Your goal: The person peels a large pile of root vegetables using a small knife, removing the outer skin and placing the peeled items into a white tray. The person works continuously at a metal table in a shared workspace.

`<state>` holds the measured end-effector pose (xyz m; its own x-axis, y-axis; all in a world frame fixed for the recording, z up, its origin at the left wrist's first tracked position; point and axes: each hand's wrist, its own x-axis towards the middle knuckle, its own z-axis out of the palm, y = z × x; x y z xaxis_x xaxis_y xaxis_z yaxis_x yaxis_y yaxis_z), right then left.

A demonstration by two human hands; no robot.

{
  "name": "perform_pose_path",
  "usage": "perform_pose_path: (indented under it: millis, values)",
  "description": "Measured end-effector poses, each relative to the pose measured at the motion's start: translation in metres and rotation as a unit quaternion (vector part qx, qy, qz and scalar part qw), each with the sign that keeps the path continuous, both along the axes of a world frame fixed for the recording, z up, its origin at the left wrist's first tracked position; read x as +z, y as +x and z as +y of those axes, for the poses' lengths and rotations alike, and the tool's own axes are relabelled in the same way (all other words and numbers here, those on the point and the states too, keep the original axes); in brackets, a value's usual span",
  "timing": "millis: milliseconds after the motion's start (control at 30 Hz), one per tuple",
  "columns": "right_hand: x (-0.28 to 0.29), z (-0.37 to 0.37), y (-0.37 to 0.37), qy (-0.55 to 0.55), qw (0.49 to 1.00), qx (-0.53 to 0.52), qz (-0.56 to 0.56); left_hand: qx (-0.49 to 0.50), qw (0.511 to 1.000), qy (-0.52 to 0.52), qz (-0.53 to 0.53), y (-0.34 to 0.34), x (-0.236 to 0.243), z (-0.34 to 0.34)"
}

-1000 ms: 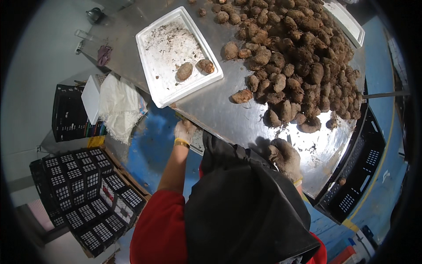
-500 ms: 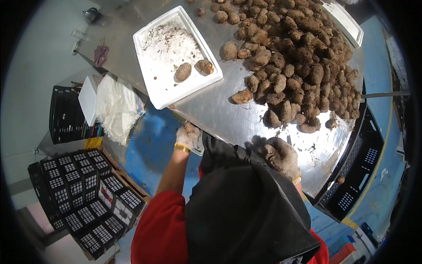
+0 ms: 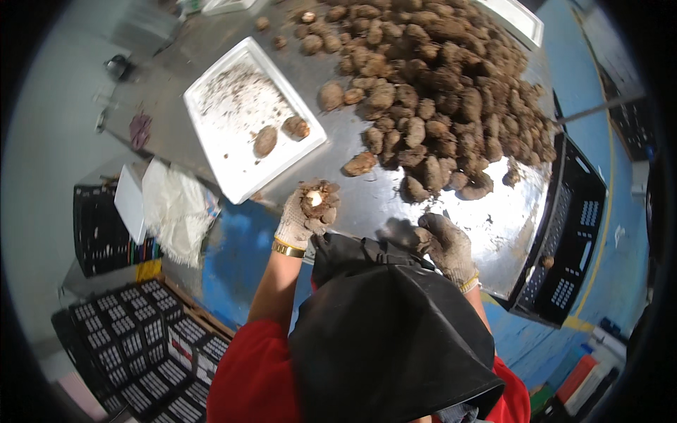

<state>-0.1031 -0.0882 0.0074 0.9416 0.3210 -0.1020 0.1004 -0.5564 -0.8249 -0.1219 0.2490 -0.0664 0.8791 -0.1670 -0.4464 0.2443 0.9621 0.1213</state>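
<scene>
In my gloved left hand is a hairy brown taro root with a white cut spot facing up, held at the table's near edge. My right hand, in a dirty knitted glove, is curled closed by the same edge, to the right of the black apron. What it grips is hidden by its fingers. Ahead of the left hand stands a white foam tray with two taro roots and dirt crumbs in it. A large heap of taro roots covers the far right of the metal table.
One loose taro root lies between tray and heap. Beneath the right table edge is a black crate. Stacked black crates and a white woven sack are at the left. A purple cloth lies on the table's left part.
My left hand has come up from below the table edge to above it, with the taro root in its fingers. The right hand has stayed closed near the edge. The view has shifted slightly.
</scene>
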Motion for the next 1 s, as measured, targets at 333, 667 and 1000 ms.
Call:
perform_pose_path:
  millis: [333, 667, 1000]
  values:
    - [0.063, -0.004, 0.029, -0.112, 0.976, 0.088, -0.162, -0.333, 0.874, 0.322, -0.147, 0.072, 0.040, -0.120]
    - [0.059, -0.029, 0.018, -0.212, 0.971, 0.042, -0.105, -0.319, 0.864, 0.388, -0.013, 0.076, 0.036, -0.175]
    - [0.051, -0.033, 0.006, -0.209, 0.976, -0.009, -0.067, -0.297, 0.829, 0.473, 0.038, 0.072, 0.062, -0.202]
